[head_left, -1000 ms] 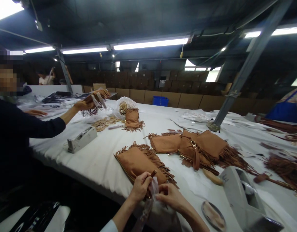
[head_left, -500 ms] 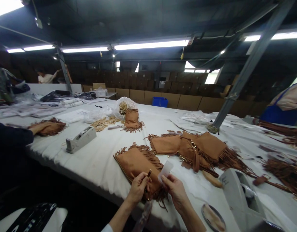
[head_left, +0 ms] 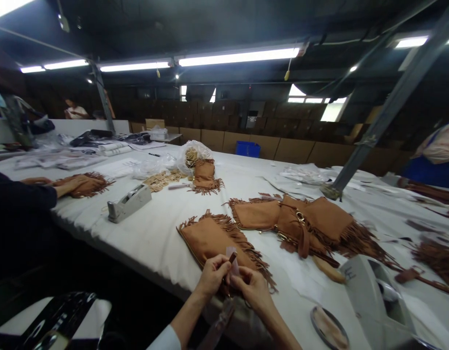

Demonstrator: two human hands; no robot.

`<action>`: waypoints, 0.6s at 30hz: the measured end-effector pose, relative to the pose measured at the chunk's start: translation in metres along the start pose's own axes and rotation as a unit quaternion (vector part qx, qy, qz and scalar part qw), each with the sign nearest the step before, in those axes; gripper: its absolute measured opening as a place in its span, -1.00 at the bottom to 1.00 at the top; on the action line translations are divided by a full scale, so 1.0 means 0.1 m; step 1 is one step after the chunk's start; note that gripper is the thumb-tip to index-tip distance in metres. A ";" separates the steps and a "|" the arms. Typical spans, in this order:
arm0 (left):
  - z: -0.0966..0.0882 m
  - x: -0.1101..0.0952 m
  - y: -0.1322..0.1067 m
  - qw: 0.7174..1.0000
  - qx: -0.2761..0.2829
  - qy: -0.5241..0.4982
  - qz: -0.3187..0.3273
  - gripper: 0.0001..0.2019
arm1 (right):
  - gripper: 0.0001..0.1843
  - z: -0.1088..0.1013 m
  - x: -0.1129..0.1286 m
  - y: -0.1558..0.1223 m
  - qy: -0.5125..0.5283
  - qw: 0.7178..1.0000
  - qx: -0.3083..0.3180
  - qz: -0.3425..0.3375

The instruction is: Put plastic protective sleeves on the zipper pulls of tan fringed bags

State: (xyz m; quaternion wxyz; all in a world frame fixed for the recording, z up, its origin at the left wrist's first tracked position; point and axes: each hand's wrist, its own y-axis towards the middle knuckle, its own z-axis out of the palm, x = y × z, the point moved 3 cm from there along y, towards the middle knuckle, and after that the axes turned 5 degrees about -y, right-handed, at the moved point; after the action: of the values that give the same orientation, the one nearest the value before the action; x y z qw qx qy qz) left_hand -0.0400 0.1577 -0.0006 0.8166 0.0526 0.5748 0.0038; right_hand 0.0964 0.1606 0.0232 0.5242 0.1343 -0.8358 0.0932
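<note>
Two hands working close together: left hand (head_left: 210,277) clenched on small brown tab (head_left: 233,257); right hand (head_left: 252,288) pinching clear plastic sleeve (head_left: 232,268) against tab. Fingers on both hands closed, none released. Step in hand: fitting sleeve over tab; next move calls for steady pinch. Fringed suede bag (head_left: 209,240) lies just beneath hands on white-covered desk (head_left: 147,243). Handwritten marks (head_left: 350,273) on grey tape dispenser (head_left: 368,296) unreadable; no brand legible.

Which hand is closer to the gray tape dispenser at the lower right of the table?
Right. The right hand is nearer, to the left of the tape dispenser with white-covered table between them. The left hand is farther, on the right hand's other side.
</note>
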 end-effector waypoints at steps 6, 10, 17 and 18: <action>0.00 0.02 0.02 0.999 -0.023 -0.012 -0.039 -0.60 | -0.81 -0.02 0.00 -0.01 -0.099 0.993 0.043 0.042; 0.00 0.02 0.04 0.998 -0.030 -0.010 -0.046 -0.58 | -0.86 -0.09 -0.01 -0.03 -0.203 0.976 -0.030 0.069; 0.00 0.04 0.06 0.999 -0.017 0.002 -0.045 -0.58 | -0.69 -0.18 0.19 -0.08 0.013 0.988 0.156 -0.010; 0.00 0.04 0.06 0.999 -0.013 0.005 -0.045 -0.58 | -0.68 -0.20 0.20 -0.07 0.026 0.988 0.152 -0.015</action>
State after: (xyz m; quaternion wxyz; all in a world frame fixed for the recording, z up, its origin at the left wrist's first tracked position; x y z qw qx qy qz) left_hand -0.0384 0.1635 -0.0039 0.8138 0.0166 0.5803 -0.0252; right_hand 0.1077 0.1576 0.0500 0.5207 0.2227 -0.7957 0.2149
